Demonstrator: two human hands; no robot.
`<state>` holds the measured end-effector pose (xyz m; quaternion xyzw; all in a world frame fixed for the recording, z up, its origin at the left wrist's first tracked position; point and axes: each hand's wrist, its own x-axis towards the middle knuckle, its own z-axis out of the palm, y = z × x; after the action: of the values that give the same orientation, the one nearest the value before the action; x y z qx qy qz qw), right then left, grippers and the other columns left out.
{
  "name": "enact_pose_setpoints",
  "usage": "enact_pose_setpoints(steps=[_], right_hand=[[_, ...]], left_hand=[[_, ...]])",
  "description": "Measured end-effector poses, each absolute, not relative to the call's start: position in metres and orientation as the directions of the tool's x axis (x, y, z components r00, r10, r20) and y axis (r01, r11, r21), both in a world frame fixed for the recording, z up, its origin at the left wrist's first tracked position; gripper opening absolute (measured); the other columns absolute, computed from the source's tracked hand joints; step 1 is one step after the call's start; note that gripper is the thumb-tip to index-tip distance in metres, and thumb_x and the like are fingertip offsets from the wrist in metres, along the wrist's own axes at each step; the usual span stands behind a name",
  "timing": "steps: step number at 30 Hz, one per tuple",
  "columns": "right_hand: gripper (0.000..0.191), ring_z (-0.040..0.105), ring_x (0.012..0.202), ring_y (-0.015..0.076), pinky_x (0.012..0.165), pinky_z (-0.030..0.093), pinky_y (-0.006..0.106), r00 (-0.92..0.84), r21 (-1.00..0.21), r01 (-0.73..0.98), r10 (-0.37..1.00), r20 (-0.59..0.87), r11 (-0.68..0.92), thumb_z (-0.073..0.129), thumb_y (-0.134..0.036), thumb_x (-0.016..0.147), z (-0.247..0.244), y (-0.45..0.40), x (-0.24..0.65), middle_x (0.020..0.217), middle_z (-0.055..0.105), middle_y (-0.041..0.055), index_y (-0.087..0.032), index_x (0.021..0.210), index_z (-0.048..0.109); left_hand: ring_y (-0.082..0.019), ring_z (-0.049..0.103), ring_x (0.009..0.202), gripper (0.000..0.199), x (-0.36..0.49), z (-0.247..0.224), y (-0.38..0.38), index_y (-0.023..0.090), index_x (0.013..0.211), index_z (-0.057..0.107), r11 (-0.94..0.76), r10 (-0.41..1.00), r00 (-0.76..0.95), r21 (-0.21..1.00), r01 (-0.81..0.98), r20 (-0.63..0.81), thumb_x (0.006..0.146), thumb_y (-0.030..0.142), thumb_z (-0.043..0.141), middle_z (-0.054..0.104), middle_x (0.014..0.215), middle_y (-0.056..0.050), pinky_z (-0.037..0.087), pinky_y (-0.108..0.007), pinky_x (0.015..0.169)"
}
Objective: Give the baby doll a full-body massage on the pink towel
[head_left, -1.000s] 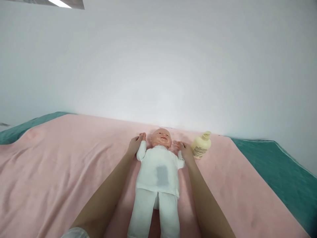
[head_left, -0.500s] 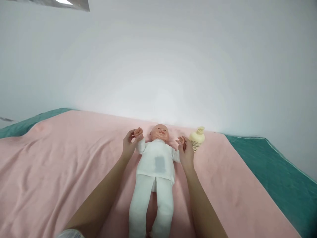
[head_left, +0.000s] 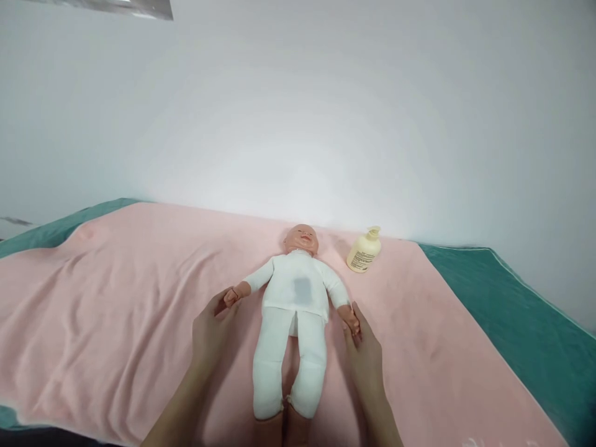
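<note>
A baby doll (head_left: 298,273) with a white cloth body and a hard head lies on its back, head away from me, arms angled out and down at its sides. My left hand (head_left: 212,329) is closed around the doll's hand (head_left: 236,293) on the left, thumb and fingers on either side of it. On the other side, my right hand (head_left: 365,347) grips the doll's other hand (head_left: 349,318) between thumb and fingers. A grey patch marks the doll's chest. Its feet reach the bottom edge of the view.
Beside the doll's head, to the right, stands a pale yellow pump bottle (head_left: 364,251) with printed text. A wrinkled pink blanket (head_left: 116,310) lies beneath everything, over a green cover (head_left: 507,304) visible at the sides. A white wall (head_left: 298,112) rises behind.
Both my hands have brought the doll's hands down from beside its head to beside its torso. The doll's arms are now straighter. The bottle is now fully visible.
</note>
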<state>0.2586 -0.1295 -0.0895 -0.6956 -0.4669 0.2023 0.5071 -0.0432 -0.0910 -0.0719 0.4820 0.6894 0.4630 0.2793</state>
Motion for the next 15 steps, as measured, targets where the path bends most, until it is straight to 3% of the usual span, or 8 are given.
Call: enact_pose_setpoints(steps=[3,7,11,15], right_hand=[[0.064,0.062,0.111,0.0319,0.090,0.053,0.045,0.465,-0.874,0.466,0.878,0.114,-0.134,0.055,-0.053,0.081,-0.093,-0.139,0.255,0.127,0.063,0.0055,-0.027,0.138,0.050],[0.060,0.060,0.114,0.0321,0.092,0.051,0.045,0.445,-0.871,0.476,0.887,0.122,-0.119,0.055,-0.051,0.081,-0.089,-0.141,0.253,0.127,0.063,0.0073,-0.024,0.135,0.054],[0.055,0.063,0.109,0.0304,0.088,0.052,0.042,0.473,-0.908,0.406,0.874,0.112,-0.104,0.057,-0.047,0.080,-0.082,-0.134,0.254,0.120,0.067,0.0072,-0.023,0.129,0.058],[0.051,0.056,0.120,0.0286,0.099,0.046,0.041,0.534,-0.950,0.313,0.825,0.187,0.013,0.054,-0.051,0.084,-0.064,-0.111,0.253,0.129,0.062,0.0080,-0.022,0.126,0.059]], left_hand=[[-0.027,0.068,0.087,0.028,-0.049,-0.073,-0.098,0.028,0.107,0.066,0.123,0.962,-0.265,0.767,0.629,0.063,0.087,0.040,0.051,0.073,0.099,-0.005,0.048,-0.032,0.069],[-0.029,0.066,0.090,0.020,-0.047,-0.072,-0.099,0.023,0.088,0.069,-0.002,0.963,-0.155,0.581,0.814,0.220,0.083,0.032,0.052,0.073,0.092,-0.008,0.044,-0.033,0.074],[-0.026,0.067,0.075,0.023,-0.044,-0.067,-0.100,0.026,0.088,0.072,0.008,0.975,-0.155,0.667,0.745,0.161,0.084,0.035,0.051,0.073,0.080,-0.005,0.043,-0.030,0.063],[-0.029,0.068,0.091,0.038,-0.047,-0.058,-0.083,0.028,0.113,0.069,0.023,0.947,-0.272,0.807,0.591,0.173,0.083,0.046,0.056,0.074,0.103,-0.004,0.048,-0.031,0.069]])
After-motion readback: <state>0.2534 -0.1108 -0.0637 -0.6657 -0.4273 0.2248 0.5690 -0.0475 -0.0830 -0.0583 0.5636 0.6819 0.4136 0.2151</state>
